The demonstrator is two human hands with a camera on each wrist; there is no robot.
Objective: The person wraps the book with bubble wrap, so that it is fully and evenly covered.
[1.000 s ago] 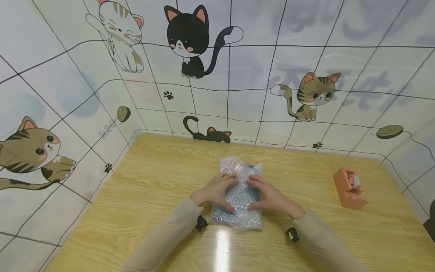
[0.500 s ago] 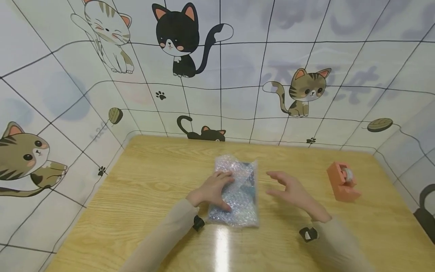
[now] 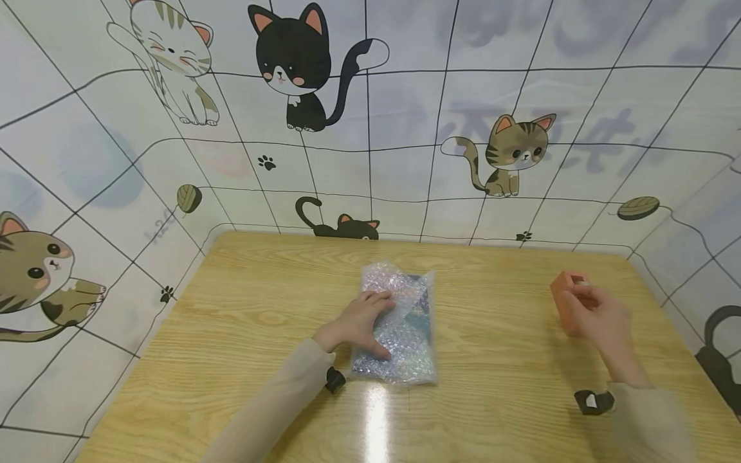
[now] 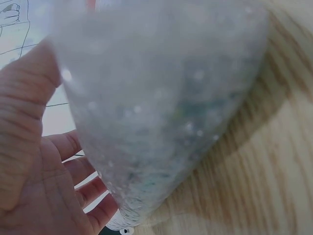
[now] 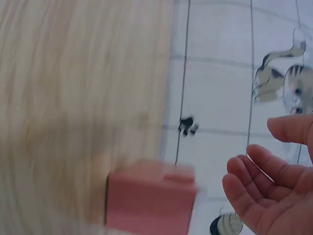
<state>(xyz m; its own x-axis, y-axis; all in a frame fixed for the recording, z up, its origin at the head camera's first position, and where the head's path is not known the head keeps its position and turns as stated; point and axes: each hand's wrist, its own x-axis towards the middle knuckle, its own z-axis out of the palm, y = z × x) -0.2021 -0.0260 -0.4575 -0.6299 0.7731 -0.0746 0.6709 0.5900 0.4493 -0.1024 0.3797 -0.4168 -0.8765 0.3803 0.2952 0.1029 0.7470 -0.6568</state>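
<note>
On the wooden table lies a flat item wrapped in bubble wrap [image 3: 408,344], with dark blue and teal showing through the clear plastic. My left hand [image 3: 356,325] rests on its left side, thumb and fingers spread; the left wrist view has the wrap [image 4: 156,112] filling most of the picture beside the palm. An orange tape dispenser [image 3: 560,301] stands at the right, with a roll of tape mostly hidden by my right hand [image 3: 604,325]. From the right wrist, the dispenser [image 5: 149,203] is blurred, and the loosely bent fingers hold nothing.
The wooden tabletop [image 3: 260,283] ends at a white wall covering [image 3: 399,186] printed with cartoon cats and grid lines. A similar covering rises along the left side. A dark curved shape [image 3: 718,347] appears at the right edge.
My right hand has left the bubble wrap and moved right to the tape dispenser. The left hand has stayed on the wrap. The head view has shifted slightly to the right.
</note>
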